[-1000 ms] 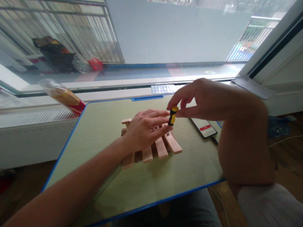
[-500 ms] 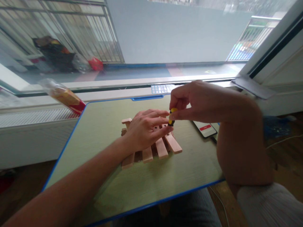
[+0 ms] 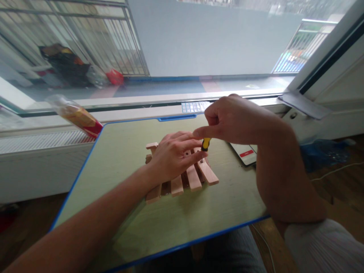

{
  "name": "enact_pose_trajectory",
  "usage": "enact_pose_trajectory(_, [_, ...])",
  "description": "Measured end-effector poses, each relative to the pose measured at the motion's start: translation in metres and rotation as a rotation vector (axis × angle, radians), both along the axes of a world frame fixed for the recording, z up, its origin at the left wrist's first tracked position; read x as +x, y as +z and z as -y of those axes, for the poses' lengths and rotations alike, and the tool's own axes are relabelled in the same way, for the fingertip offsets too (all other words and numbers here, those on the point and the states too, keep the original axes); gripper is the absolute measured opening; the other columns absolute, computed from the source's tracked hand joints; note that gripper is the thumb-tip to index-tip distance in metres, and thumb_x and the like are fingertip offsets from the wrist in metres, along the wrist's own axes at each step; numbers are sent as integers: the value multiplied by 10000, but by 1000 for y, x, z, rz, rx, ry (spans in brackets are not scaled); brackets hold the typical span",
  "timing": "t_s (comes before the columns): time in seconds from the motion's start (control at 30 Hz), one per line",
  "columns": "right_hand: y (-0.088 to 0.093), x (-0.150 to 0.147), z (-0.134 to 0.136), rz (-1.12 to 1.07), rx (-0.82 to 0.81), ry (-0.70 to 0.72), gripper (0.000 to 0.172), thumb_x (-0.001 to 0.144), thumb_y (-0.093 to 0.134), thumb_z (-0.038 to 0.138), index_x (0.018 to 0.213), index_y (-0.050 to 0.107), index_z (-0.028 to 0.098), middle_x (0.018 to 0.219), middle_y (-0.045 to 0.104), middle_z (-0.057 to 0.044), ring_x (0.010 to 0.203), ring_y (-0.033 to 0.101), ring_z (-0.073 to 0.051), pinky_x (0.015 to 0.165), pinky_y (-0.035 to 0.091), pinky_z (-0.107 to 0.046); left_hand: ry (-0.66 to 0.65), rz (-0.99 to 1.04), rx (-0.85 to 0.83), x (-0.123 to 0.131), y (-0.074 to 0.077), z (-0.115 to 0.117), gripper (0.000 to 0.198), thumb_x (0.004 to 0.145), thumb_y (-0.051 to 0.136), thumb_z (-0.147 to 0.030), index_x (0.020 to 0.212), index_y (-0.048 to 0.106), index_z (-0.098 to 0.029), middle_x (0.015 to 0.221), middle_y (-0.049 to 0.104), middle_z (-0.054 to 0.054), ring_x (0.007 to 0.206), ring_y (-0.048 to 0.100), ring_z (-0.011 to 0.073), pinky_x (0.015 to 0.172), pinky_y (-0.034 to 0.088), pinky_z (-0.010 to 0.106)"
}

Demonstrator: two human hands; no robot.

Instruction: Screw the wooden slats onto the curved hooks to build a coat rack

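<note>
A wooden piece with several light slats (image 3: 194, 178) lies on the green tabletop (image 3: 227, 197). Across its left and middle part rests my left hand (image 3: 173, 155), fingers spread toward the right, thumb and a fingertip beside a yellow and black screwdriver (image 3: 206, 144). The screwdriver stands roughly upright over the rightmost slat (image 3: 209, 173), its tip near a dark screw. My right hand (image 3: 227, 117) is bent over the top of the screwdriver, thumb stretched to the left and the other fingers curled. Its fingers hide the handle's upper end.
A phone (image 3: 246, 153) lies on the table right of the wooden piece, partly behind my right wrist. A packaged item in red and clear plastic (image 3: 81, 117) leans at the table's back left corner. A blister-like sheet (image 3: 195, 107) lies on the windowsill.
My right thumb has swung left across the top of the screwdriver, and the right wrist and forearm have shifted slightly left. My left hand has stayed in place.
</note>
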State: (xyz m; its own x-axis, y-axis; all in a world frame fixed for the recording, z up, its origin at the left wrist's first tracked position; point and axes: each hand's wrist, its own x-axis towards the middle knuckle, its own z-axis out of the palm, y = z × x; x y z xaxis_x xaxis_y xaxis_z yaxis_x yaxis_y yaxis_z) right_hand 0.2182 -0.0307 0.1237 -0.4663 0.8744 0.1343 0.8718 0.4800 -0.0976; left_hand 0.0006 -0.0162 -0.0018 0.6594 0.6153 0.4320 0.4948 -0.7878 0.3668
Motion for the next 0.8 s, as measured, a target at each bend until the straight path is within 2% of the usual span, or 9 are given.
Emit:
enact_pose_trajectory(0.13, [0,-1,0,11,-27,-7,480,926,702,571,616,636,210,544,449,16,582,355,-124,618,248,-358,-8,-6,-3,0,0,0,349,1065,640,-548,1165,830,-273,1295,807,46,1231,700,279,1038,503,451])
enact_pose_trajectory(0.2, [1,1,1,17,-52,-16,479,933,694,603,663,695,208,568,500,5,601,408,-134,633,277,-355,-5,-8,-1,-1,0,-1,358,1072,625,-556,1156,834,-278,1272,813,45,1230,702,279,1032,505,454])
enact_pose_trajectory(0.27, [2,5,2,-15,-76,-11,424,910,723,614,785,769,211,665,621,-15,648,500,-154,650,323,-348,-10,-7,9,-1,-1,-1,358,1077,613,-561,1167,834,-293,1280,812,38,1244,700,277,1044,503,464])
enact_pose_trajectory(0.33, [3,11,3,-92,-107,41,377,867,781,586,1001,819,236,845,744,-27,716,592,-172,666,377,-334,-21,-5,20,-1,-1,-2,348,1082,607,-552,1219,824,-317,1350,792,28,1284,688,273,1074,499,473])
enact_pose_trajectory(0.4, [4,16,4,-168,-146,137,405,850,811,506,1182,814,275,1001,798,-15,762,651,-167,683,420,-313,-32,-7,24,-1,-2,-2,341,1087,604,-538,1264,812,-332,1418,765,20,1323,672,267,1100,496,473])
enact_pose_trajectory(0.43, [5,18,4,-184,-167,182,391,859,803,457,1210,813,286,1030,807,-5,770,665,-159,692,431,-304,-35,-9,23,-1,-2,-2,340,1088,603,-534,1268,810,-333,1431,759,18,1332,669,264,1102,498,468])
enact_pose_trajectory(0.57, [5,19,3,-139,-211,220,207,887,731,327,1046,847,264,940,802,14,776,666,-147,709,422,-296,-23,-32,24,-1,-2,-1,344,1093,587,-541,1209,825,-321,1423,765,20,1322,676,261,1081,503,455])
enact_pose_trajectory(0.8, [4,11,3,-68,-165,159,185,851,705,298,973,818,217,848,751,-1,710,568,-145,688,355,-328,-5,-60,31,1,1,0,359,1099,566,-542,1205,822,-314,1446,748,26,1329,669,280,1083,490,484])
